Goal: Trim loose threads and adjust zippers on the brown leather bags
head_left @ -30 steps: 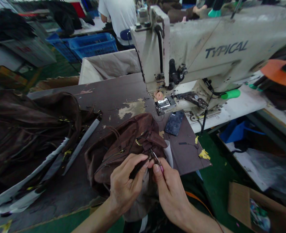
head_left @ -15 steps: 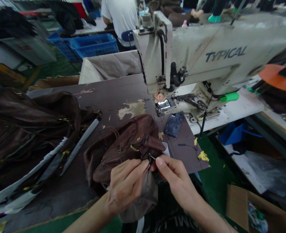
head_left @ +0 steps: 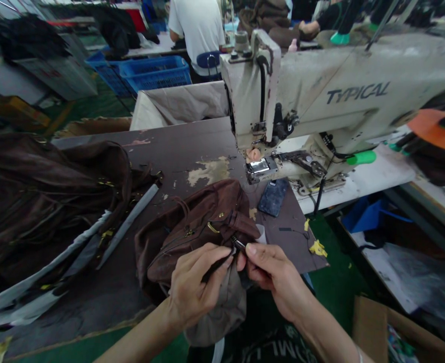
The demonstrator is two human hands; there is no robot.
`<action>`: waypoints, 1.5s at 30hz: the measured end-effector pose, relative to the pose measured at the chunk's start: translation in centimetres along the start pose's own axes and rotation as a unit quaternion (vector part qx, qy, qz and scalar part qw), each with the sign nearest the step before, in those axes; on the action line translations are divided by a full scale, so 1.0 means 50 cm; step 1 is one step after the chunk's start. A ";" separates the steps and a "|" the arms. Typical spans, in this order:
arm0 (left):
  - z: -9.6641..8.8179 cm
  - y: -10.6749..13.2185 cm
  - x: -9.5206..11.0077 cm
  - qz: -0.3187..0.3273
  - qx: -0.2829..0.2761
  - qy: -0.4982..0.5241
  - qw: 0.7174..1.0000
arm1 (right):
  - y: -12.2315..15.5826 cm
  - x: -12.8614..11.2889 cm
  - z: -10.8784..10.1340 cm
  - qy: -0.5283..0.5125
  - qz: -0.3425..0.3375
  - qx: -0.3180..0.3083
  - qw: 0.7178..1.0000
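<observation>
The left hand [head_left: 195, 285] is gripping a narrow dark strap [head_left: 215, 267] on the soft, creased brown leather bag [head_left: 192, 242]; the right hand [head_left: 273, 275] is pinching a small metal zipper pull [head_left: 239, 244] just beside it.

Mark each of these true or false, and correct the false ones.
1. The left hand and right hand both hold the brown bag. True.
2. The phone lies on the white table. False: it lies on the dark tabletop.
3. The sewing machine reads "TYPICAL" on its arm. True.
4. The blue crate sits on the tabletop beside the bag. False: it stands beyond the cloth-lined bin.
5. A person in a white shirt sits beyond the machine. True.
</observation>
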State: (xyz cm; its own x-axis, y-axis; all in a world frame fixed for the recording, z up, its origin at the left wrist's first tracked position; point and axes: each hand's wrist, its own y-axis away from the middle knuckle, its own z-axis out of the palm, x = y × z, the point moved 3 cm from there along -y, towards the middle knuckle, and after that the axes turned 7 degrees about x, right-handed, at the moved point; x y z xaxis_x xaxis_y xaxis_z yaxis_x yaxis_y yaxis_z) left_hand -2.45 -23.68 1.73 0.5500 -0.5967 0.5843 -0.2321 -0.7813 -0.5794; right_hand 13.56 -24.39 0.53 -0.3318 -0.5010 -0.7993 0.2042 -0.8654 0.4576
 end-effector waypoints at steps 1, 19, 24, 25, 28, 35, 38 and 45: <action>0.000 0.000 0.000 -0.003 0.000 0.002 1.000 | -0.001 -0.002 0.000 0.019 -0.024 0.009 0.999; 0.002 -0.003 -0.006 0.107 0.022 -0.043 0.993 | -0.014 0.001 -0.016 -0.076 0.057 -0.032 0.995; 0.002 -0.004 -0.008 0.042 0.009 0.016 0.999 | -0.010 -0.015 -0.018 -0.014 0.003 -0.016 1.000; 0.001 -0.006 -0.008 0.025 0.008 0.022 0.999 | -0.008 -0.020 -0.018 0.025 -0.041 0.009 0.999; -0.004 -0.012 -0.007 -0.005 0.009 0.020 1.000 | 0.001 -0.039 -0.013 0.181 -0.221 0.116 0.951; -0.009 -0.021 0.001 -0.018 -0.015 -0.005 1.000 | -0.006 -0.035 0.006 0.324 -0.361 0.186 0.855; -0.012 -0.019 -0.007 -0.044 -0.029 -0.003 0.999 | -0.015 -0.031 0.001 0.327 -0.375 0.212 0.841; -0.022 -0.020 -0.026 -0.114 -0.049 -0.030 0.992 | -0.039 -0.022 -0.012 0.293 -0.318 0.198 0.879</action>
State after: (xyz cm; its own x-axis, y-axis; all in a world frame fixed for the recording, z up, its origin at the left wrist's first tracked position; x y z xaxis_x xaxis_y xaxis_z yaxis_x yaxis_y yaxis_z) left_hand -3.80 -22.33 2.16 0.6435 -0.3921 0.6574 -0.1711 -0.9108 -0.3758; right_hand 14.06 -22.15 0.29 0.2933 0.0778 -0.9528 -0.2267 -0.9626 -0.1484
